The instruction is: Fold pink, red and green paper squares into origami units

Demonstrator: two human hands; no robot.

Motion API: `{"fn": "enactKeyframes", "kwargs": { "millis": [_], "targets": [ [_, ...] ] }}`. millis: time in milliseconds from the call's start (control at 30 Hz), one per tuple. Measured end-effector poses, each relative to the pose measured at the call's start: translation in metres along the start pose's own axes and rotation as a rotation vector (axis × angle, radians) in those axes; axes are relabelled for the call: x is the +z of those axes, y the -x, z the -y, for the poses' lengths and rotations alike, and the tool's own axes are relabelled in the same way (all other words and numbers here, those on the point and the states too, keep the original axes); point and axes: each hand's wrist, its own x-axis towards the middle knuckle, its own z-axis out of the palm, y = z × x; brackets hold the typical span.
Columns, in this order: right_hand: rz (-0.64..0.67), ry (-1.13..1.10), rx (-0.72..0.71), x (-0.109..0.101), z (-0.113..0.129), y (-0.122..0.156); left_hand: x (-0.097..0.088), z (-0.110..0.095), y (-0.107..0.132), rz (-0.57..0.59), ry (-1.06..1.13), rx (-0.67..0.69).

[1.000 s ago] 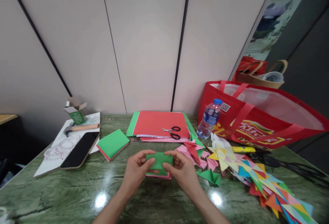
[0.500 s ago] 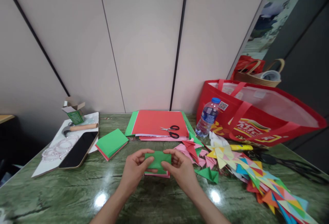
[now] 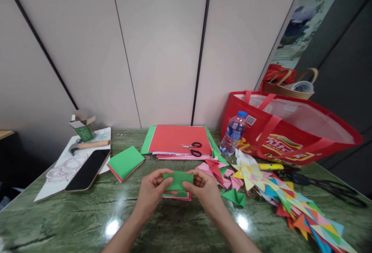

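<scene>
Between both hands, near the front middle of the table, is a small green piece of paper point(image 3: 178, 181). My left hand point(image 3: 153, 189) pinches its left end, thumb in front and fingers behind. On the right end, my right hand point(image 3: 204, 189) grips the same paper in a like way. Just beneath lies a small stack of pink and green paper point(image 3: 186, 197), mostly covered by the held piece and the hands. A folded green paper piece point(image 3: 235, 197) rests to the right of my right hand. Beyond it are several pink and red folded pieces point(image 3: 214, 169).
Black-handled scissors point(image 3: 194, 149) lie on red paper sheets point(image 3: 171, 138) at the back. Left are green cut papers point(image 3: 125, 162), a phone point(image 3: 88, 170) and a hammer point(image 3: 92, 144). Right stand a water bottle point(image 3: 233, 133), a red bag point(image 3: 290, 129) and a multicoloured folded-paper chain point(image 3: 302, 202).
The view has shifted very slightly. Both hands keep the same grip on the green paper, and nothing else has visibly moved.
</scene>
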Motion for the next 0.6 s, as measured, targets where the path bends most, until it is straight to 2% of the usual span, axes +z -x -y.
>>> {"fn": "enactKeyframes", "kwargs": {
  "millis": [200, 367, 600],
  "targets": [
    [0.054, 0.129, -0.029, -0.0026, -0.0016, -0.0011, 0.002, 0.0005, 0.0012, 0.035, -0.043, 0.01],
    [0.058, 0.34, -0.139, -0.0054, -0.0019, -0.0011, 0.0038, 0.0003, 0.0024, 0.058, -0.056, -0.02],
    [0.042, 0.409, -0.178, -0.0066, -0.0014, -0.0012, 0.0053, -0.0025, 0.0032, 0.056, -0.095, -0.028]
  ]
}}
